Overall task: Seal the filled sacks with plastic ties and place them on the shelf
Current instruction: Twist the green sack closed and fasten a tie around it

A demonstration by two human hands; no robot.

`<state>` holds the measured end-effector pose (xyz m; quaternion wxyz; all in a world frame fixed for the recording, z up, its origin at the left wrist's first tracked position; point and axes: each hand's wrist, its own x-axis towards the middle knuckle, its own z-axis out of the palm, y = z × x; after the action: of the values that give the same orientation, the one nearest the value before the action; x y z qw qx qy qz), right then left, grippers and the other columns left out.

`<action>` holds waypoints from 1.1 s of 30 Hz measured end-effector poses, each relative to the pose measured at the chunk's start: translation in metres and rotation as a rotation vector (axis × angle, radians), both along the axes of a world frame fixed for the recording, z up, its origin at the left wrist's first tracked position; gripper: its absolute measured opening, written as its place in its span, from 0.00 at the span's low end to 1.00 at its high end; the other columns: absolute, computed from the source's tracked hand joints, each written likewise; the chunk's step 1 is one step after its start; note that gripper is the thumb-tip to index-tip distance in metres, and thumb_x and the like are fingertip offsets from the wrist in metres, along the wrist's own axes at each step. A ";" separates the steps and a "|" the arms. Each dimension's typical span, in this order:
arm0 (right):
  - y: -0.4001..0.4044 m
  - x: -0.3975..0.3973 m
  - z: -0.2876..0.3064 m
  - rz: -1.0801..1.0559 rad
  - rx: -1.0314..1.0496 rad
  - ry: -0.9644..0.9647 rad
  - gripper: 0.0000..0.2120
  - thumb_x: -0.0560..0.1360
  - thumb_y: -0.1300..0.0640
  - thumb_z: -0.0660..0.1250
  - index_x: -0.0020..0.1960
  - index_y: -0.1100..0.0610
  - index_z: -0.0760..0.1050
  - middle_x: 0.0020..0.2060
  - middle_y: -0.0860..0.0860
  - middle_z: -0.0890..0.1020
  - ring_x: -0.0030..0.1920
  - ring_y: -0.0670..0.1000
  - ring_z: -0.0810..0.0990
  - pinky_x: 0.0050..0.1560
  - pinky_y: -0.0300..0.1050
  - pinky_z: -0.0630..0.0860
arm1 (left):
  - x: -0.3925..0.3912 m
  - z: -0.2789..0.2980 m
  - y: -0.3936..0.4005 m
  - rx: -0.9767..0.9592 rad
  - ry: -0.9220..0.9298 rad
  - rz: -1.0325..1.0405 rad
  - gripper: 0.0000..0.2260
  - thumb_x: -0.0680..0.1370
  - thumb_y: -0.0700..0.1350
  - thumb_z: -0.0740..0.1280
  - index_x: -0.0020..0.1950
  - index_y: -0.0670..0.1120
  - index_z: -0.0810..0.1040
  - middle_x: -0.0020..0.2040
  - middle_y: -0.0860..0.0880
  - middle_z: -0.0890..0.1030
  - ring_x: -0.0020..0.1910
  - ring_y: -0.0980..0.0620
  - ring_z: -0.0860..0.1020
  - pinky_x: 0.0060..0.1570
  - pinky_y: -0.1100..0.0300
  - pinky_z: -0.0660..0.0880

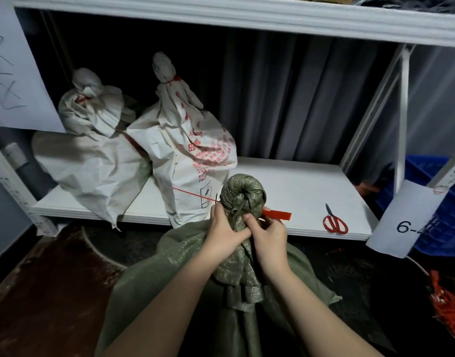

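A green woven sack (169, 284) stands on the floor in front of the shelf, its top gathered into a bunched neck (243, 194). My left hand (225, 228) grips the neck from the left. My right hand (269, 237) pinches the neck from the right. A red plastic tie (279, 215) runs around the neck; its flat tag sticks out right and its thin tail points up left. Two white sacks sit on the white shelf board (285, 181), one at the left (92, 150) and one beside it (193, 150), both tied with red ties.
Red-handled scissors (334, 222) lie on the shelf's front edge at the right. A blue crate (443, 202) stands right of the shelf behind a paper label (407, 220). A heap of red ties (448, 305) lies at the lower right. The upper shelf rail (247, 16) hangs overhead.
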<state>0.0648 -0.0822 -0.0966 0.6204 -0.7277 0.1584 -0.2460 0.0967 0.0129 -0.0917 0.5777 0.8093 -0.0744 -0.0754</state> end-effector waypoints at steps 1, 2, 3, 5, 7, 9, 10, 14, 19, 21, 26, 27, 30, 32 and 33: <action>-0.001 0.002 -0.001 -0.003 0.023 0.012 0.04 0.73 0.60 0.70 0.45 0.60 0.81 0.39 0.52 0.84 0.39 0.47 0.80 0.45 0.44 0.75 | -0.002 0.003 0.002 -0.027 0.010 -0.033 0.34 0.68 0.48 0.72 0.70 0.43 0.62 0.66 0.45 0.67 0.66 0.48 0.68 0.68 0.54 0.65; -0.001 0.003 -0.002 -0.005 0.041 0.018 0.04 0.73 0.60 0.70 0.45 0.60 0.82 0.39 0.53 0.85 0.41 0.49 0.81 0.46 0.46 0.76 | -0.002 0.004 0.004 -0.066 0.032 -0.038 0.36 0.66 0.52 0.70 0.71 0.46 0.62 0.68 0.46 0.67 0.67 0.48 0.68 0.69 0.51 0.65; -0.002 0.004 -0.002 -0.011 0.050 0.018 0.03 0.73 0.60 0.70 0.45 0.60 0.82 0.39 0.53 0.85 0.41 0.50 0.81 0.46 0.47 0.76 | 0.000 0.002 0.006 -0.120 0.066 -0.031 0.37 0.63 0.55 0.66 0.71 0.49 0.63 0.69 0.47 0.68 0.68 0.48 0.68 0.70 0.48 0.64; -0.001 0.005 -0.001 -0.026 0.063 0.013 0.02 0.73 0.61 0.70 0.44 0.59 0.81 0.39 0.53 0.84 0.40 0.50 0.80 0.44 0.45 0.75 | 0.004 -0.003 0.008 -0.215 0.095 -0.005 0.35 0.62 0.56 0.60 0.70 0.54 0.66 0.68 0.51 0.71 0.67 0.49 0.69 0.70 0.46 0.65; 0.000 0.007 -0.002 -0.040 0.099 -0.002 0.02 0.74 0.63 0.69 0.45 0.58 0.80 0.39 0.52 0.84 0.40 0.48 0.80 0.44 0.42 0.75 | 0.002 -0.003 0.008 -0.248 0.097 0.036 0.28 0.68 0.54 0.59 0.69 0.54 0.67 0.65 0.54 0.73 0.66 0.51 0.71 0.70 0.49 0.65; 0.002 0.009 -0.003 -0.059 0.111 -0.011 0.03 0.74 0.63 0.68 0.47 0.59 0.80 0.40 0.51 0.84 0.42 0.47 0.80 0.45 0.39 0.74 | -0.004 0.001 0.004 -0.293 0.035 0.146 0.16 0.77 0.44 0.58 0.64 0.50 0.68 0.58 0.52 0.76 0.59 0.52 0.74 0.64 0.54 0.69; 0.004 0.010 -0.004 -0.071 0.113 -0.014 0.04 0.74 0.63 0.68 0.47 0.60 0.80 0.40 0.51 0.83 0.42 0.47 0.80 0.44 0.38 0.74 | -0.007 0.002 0.002 -0.315 -0.010 0.217 0.11 0.79 0.39 0.58 0.60 0.48 0.67 0.54 0.50 0.77 0.53 0.52 0.76 0.58 0.56 0.70; 0.009 0.013 -0.006 -0.099 0.118 -0.032 0.05 0.74 0.64 0.68 0.50 0.62 0.80 0.42 0.52 0.83 0.43 0.47 0.79 0.44 0.32 0.73 | -0.006 0.008 -0.006 -0.549 0.083 0.476 0.09 0.80 0.36 0.60 0.54 0.44 0.60 0.59 0.38 0.77 0.55 0.40 0.76 0.57 0.52 0.70; 0.014 0.018 -0.010 -0.132 0.119 -0.016 0.05 0.74 0.62 0.68 0.49 0.61 0.80 0.43 0.52 0.83 0.44 0.48 0.79 0.47 0.39 0.73 | 0.006 0.003 -0.002 -0.816 0.146 0.475 0.09 0.79 0.36 0.63 0.58 0.39 0.76 0.54 0.40 0.80 0.52 0.50 0.78 0.56 0.62 0.74; 0.016 0.020 -0.010 -0.152 0.114 -0.016 0.03 0.74 0.63 0.68 0.48 0.58 0.79 0.41 0.51 0.82 0.41 0.47 0.78 0.44 0.37 0.70 | 0.008 -0.001 -0.001 -0.786 0.070 0.495 0.05 0.78 0.34 0.64 0.52 0.37 0.78 0.51 0.40 0.81 0.47 0.53 0.79 0.52 0.66 0.75; 0.013 0.022 -0.012 -0.160 0.160 -0.027 0.05 0.75 0.65 0.66 0.50 0.64 0.78 0.42 0.53 0.82 0.40 0.44 0.77 0.40 0.33 0.72 | 0.008 -0.008 0.010 -0.186 -0.394 0.439 0.04 0.76 0.38 0.68 0.48 0.41 0.82 0.46 0.47 0.83 0.45 0.52 0.82 0.48 0.63 0.77; 0.011 0.023 -0.012 -0.157 0.180 -0.026 0.05 0.75 0.65 0.66 0.50 0.65 0.78 0.43 0.54 0.82 0.39 0.44 0.77 0.40 0.31 0.71 | 0.009 -0.009 0.014 -0.036 -0.548 0.394 0.04 0.76 0.38 0.68 0.48 0.41 0.82 0.45 0.48 0.83 0.44 0.51 0.82 0.48 0.62 0.76; 0.007 0.025 -0.013 -0.146 0.220 -0.021 0.04 0.75 0.65 0.65 0.48 0.65 0.78 0.41 0.55 0.81 0.38 0.44 0.74 0.41 0.36 0.71 | 0.012 -0.004 0.028 0.264 -0.883 0.259 0.08 0.75 0.43 0.65 0.48 0.42 0.83 0.44 0.48 0.82 0.40 0.50 0.81 0.42 0.62 0.74; 0.004 0.027 -0.014 -0.139 0.236 -0.013 0.03 0.75 0.65 0.66 0.47 0.65 0.77 0.41 0.55 0.80 0.40 0.46 0.73 0.42 0.40 0.70 | 0.012 -0.001 0.035 0.406 -1.040 0.181 0.06 0.74 0.42 0.67 0.47 0.43 0.83 0.42 0.48 0.82 0.38 0.49 0.81 0.36 0.57 0.78; 0.003 0.028 -0.014 -0.141 0.245 -0.008 0.04 0.75 0.65 0.66 0.47 0.65 0.77 0.40 0.56 0.79 0.41 0.47 0.72 0.42 0.41 0.69 | 0.013 -0.001 0.037 0.460 -1.095 0.150 0.04 0.72 0.40 0.70 0.46 0.43 0.83 0.42 0.48 0.81 0.37 0.48 0.81 0.33 0.56 0.79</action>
<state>0.0927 -0.0794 -0.1107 0.6865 -0.6323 0.2357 -0.2707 0.1094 0.0495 -0.0924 0.2690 0.8379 -0.2855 0.3795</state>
